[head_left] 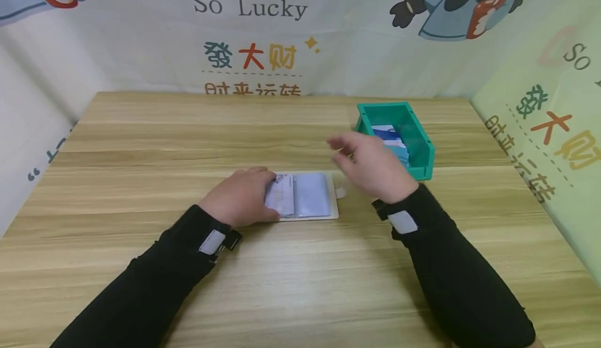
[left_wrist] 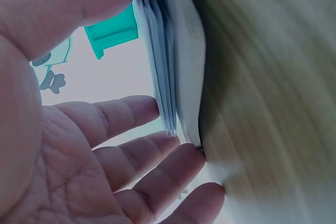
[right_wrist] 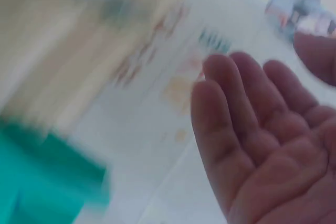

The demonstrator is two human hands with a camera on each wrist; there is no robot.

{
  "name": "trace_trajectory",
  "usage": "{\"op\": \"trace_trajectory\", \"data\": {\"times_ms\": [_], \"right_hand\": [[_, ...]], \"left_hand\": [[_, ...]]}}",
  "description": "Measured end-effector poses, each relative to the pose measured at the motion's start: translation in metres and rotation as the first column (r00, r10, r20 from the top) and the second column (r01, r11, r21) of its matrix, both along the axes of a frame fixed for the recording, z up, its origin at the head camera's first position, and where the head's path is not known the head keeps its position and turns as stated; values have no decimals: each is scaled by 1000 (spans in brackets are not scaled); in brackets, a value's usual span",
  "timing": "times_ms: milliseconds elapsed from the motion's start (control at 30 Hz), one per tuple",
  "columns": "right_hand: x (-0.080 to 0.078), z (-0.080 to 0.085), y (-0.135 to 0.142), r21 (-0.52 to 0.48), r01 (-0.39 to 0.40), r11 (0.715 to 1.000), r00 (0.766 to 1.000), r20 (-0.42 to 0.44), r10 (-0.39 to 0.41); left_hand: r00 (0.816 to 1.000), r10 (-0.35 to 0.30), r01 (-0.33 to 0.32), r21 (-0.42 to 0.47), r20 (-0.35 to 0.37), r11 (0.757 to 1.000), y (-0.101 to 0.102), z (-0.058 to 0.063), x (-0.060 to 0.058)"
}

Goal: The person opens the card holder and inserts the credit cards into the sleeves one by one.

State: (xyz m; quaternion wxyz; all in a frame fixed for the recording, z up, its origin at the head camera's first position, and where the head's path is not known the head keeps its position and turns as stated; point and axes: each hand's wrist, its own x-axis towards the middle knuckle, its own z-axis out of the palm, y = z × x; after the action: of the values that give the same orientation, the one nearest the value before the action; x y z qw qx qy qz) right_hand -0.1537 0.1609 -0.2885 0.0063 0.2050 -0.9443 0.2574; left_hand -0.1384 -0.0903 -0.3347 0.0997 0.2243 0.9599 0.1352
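Observation:
An opened card holder point(head_left: 312, 195) with clear plastic sleeves lies on the table. A pale printed card point(head_left: 281, 195) shows in its left sleeve. My left hand point(head_left: 241, 196) holds the holder's left end; in the left wrist view, thumb and fingertips meet the edges of its stacked sleeves point(left_wrist: 160, 61) and thick cover point(left_wrist: 188, 66). My right hand point(head_left: 375, 165) hovers between the holder and a green bin point(head_left: 424, 147), its fingers loosely extended with nothing in them. In the right wrist view, that palm point(right_wrist: 278, 166) is bare. Several blue and white cards point(head_left: 392, 142) lie inside the bin.
The wood-grain table point(head_left: 188, 129) ends at a printed white cloth point(head_left: 150, 35) at the back, with more cloth at both sides. A small pale tab point(head_left: 340, 193) sticks out from the holder's right edge.

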Motion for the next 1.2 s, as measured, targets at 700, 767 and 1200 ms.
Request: {"op": "trace_trajectory", "data": {"times_ms": [700,767,1200], "right_hand": [[-54,-42,80,340,299,892,939,60,-338],[-54,-44,79,353,305,885,938,47,-343],[-53,-45,77,360,305,882,940,36,-340]], "left_hand": [[1000,0,0,-21,11,1000,1,0,0],[1000,0,0,-21,7,1000,1,0,0],[1000,5,-5,-20,12,1000,1,1,1]]}}
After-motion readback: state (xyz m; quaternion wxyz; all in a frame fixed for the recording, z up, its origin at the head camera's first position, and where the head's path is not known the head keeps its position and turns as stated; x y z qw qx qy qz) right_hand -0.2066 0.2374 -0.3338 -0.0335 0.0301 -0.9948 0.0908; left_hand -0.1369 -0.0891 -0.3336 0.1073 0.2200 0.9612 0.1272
